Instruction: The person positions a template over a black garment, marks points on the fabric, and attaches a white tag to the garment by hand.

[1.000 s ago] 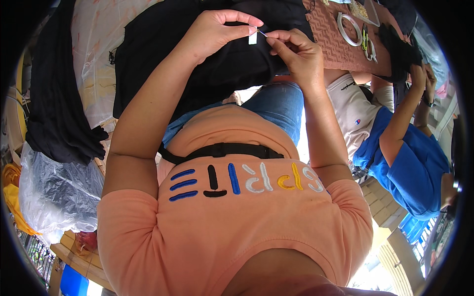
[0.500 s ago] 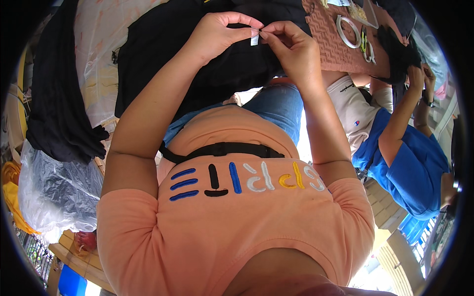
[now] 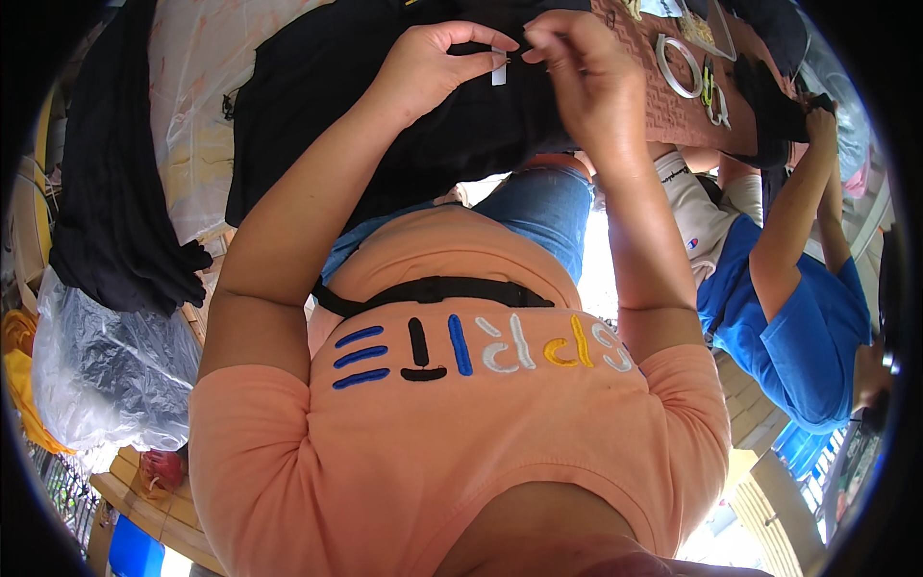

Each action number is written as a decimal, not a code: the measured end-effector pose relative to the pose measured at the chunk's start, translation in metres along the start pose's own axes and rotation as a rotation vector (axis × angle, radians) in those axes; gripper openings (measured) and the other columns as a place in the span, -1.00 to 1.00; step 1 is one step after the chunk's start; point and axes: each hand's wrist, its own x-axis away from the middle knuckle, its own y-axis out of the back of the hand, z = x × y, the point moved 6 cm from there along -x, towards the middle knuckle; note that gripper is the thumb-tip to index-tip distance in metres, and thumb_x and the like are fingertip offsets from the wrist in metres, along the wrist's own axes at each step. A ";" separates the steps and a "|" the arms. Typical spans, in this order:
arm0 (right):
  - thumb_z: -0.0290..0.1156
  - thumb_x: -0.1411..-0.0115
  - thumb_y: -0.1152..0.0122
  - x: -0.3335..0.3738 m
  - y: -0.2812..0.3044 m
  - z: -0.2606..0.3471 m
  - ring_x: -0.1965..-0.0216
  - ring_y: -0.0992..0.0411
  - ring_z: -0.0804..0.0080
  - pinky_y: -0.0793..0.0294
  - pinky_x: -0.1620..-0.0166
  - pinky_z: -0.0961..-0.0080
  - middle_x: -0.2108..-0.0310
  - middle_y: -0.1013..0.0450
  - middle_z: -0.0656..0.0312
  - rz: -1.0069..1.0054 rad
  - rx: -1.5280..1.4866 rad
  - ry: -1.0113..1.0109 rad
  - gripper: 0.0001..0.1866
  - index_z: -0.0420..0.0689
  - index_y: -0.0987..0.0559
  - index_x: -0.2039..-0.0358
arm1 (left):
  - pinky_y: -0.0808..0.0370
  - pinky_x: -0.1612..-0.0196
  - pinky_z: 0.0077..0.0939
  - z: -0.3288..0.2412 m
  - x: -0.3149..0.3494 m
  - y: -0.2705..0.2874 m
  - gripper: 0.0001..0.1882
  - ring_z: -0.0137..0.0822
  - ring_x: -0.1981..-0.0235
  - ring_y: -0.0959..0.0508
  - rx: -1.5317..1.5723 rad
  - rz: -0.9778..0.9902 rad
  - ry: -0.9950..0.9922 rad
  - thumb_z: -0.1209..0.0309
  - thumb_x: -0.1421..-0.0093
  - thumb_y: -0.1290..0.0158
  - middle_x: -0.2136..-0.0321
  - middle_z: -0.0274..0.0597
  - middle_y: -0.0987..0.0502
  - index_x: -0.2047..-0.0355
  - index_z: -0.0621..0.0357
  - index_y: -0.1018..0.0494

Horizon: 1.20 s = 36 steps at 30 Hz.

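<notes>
My left hand is closed in a pinch on a small white fabric label, whose lower end hangs below the fingertips. Just to the right, and apart from the label, is my right hand. Its fingers are curled in toward the thumb and slightly blurred; whatever they hold, if anything, is too small to make out. Under both hands a black cloth is spread across the work surface and reaches toward my lap.
On a reddish-brown textured mat at right lie a white tape roll and yellow-green snips. A co-worker in a blue shirt handles black fabric. Clear plastic bags and black cloth are at left.
My right hand has drawn away from the label, to the right and toward me. My left hand stays on the label. The co-worker's hands have moved up slightly.
</notes>
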 end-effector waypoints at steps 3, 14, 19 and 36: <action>-0.51 -0.36 -0.09 0.004 0.005 -0.021 0.42 -0.49 0.57 -0.56 0.29 0.66 0.42 -0.48 0.25 -0.048 -0.341 -0.258 -0.93 -0.23 -0.41 0.23 | -0.48 0.06 -0.62 0.003 0.000 0.000 -0.78 -0.53 0.24 -0.60 0.042 0.035 0.029 0.33 -0.19 -0.24 0.29 -0.32 -0.68 0.15 0.05 -0.67; -0.54 -0.35 -0.09 0.004 0.020 -0.019 0.40 -0.51 0.59 -0.58 0.30 0.68 0.40 -0.49 0.26 -0.116 -0.555 -0.505 -0.95 -0.19 -0.43 0.20 | -0.50 0.04 -0.65 -0.003 0.003 0.000 -0.72 -0.51 0.22 -0.63 -0.011 0.065 0.120 0.37 -0.19 -0.26 0.27 -0.26 -0.67 0.11 0.19 -0.62; -0.53 -0.35 -0.10 0.007 0.026 -0.024 0.40 -0.51 0.58 -0.59 0.31 0.67 0.40 -0.49 0.25 -0.179 -0.600 -0.431 -0.94 -0.19 -0.42 0.21 | -0.50 0.04 -0.65 -0.004 0.003 -0.001 -0.72 -0.51 0.22 -0.63 -0.007 0.067 0.124 0.36 -0.18 -0.27 0.26 -0.26 -0.66 0.11 0.18 -0.62; -0.65 -0.27 -0.16 0.001 0.043 -0.013 0.36 -0.52 0.58 -0.62 0.27 0.66 0.32 -0.50 0.26 -0.206 -0.554 -0.318 -0.90 -0.22 -0.51 0.22 | -0.47 0.00 -0.64 0.001 0.001 0.001 -0.76 -0.51 0.16 -0.61 -0.049 0.085 0.076 0.39 -0.24 -0.19 0.20 -0.30 -0.66 0.10 0.13 -0.64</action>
